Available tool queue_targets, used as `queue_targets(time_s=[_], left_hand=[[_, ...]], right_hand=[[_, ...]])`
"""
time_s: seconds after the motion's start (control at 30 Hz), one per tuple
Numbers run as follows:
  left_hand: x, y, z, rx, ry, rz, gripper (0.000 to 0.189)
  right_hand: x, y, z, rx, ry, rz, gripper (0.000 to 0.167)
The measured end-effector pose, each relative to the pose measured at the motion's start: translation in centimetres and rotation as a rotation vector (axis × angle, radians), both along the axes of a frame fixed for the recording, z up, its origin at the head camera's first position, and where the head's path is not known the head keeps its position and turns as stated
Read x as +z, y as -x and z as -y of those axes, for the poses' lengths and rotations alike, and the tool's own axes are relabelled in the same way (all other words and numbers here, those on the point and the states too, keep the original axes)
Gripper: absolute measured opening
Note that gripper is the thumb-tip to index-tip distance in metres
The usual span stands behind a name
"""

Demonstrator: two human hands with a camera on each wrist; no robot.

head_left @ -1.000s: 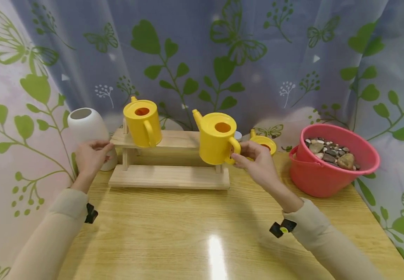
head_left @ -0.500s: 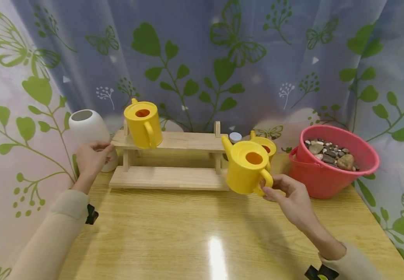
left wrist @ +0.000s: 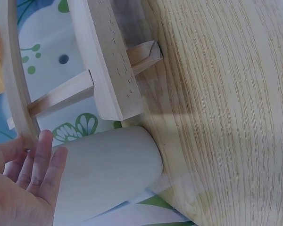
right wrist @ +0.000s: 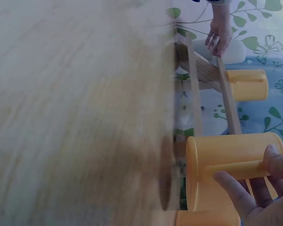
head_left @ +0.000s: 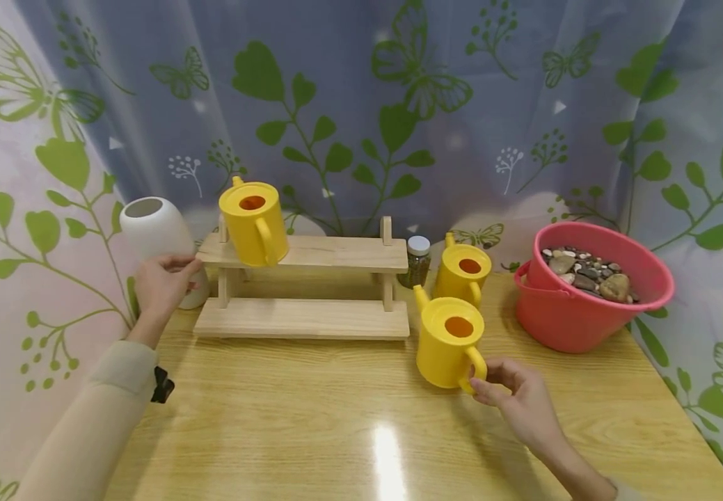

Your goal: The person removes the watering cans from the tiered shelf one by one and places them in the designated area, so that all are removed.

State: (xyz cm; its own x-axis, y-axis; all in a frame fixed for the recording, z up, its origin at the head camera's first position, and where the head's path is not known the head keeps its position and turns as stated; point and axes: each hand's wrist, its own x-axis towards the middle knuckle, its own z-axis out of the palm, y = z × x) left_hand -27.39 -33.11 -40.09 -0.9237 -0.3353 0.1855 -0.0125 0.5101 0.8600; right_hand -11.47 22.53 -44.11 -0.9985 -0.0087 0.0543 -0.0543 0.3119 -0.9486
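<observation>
A yellow watering can point(head_left: 439, 355) hangs upright close over the table, in front of the shelf's right end. My right hand point(head_left: 518, 398) pinches its handle between thumb and fingers; the right wrist view shows the thumb and fingertips on that handle point(right wrist: 236, 169). At the left, my left hand point(head_left: 162, 284) pinches the end of the upper board of a two-tier wooden shelf point(head_left: 336, 252), its other fingers extended in front of a white vase point(left wrist: 113, 165). On the upper board's left part stands a second yellow watering can point(head_left: 245, 229).
A third yellow watering can point(head_left: 450, 278) stands behind the held one, beside a white-lidded jar point(head_left: 417, 268). On the right is a pink bucket point(head_left: 555, 323) with stones point(head_left: 586, 278) in it. A patterned curtain point(head_left: 348, 104) hangs along the back.
My right hand has carried the watering can from over the shelf's right end, rightward, down and toward me. The jar and third can now show more fully. My left hand stays put.
</observation>
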Motion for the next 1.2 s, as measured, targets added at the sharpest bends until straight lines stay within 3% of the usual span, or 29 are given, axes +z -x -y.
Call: queue_targets(time_s=[0.3,0.57,0.97,1.2], left_hand=[[0.1,0.0,0.1,0.008,0.027,0.003,0.039],[0.1,0.0,0.1,0.008,0.042,-0.007,0.038],[0.0,0.0,0.0,0.002,0.026,-0.012,0.038],[-0.2,0.1,0.2,0.003,0.019,-0.017,0.039]], right_hand=[[-1.5,0.3,0.6,-0.006,0.054,0.049,0.022],[-2.0,1.4,1.3,-0.001,-0.086,0.041,0.021],[-2.3,3.5,2.3,0.044,-0.150,0.065,0.021],[-2.0,3.5,1.6,0.057,-0.157,0.053,0.031]])
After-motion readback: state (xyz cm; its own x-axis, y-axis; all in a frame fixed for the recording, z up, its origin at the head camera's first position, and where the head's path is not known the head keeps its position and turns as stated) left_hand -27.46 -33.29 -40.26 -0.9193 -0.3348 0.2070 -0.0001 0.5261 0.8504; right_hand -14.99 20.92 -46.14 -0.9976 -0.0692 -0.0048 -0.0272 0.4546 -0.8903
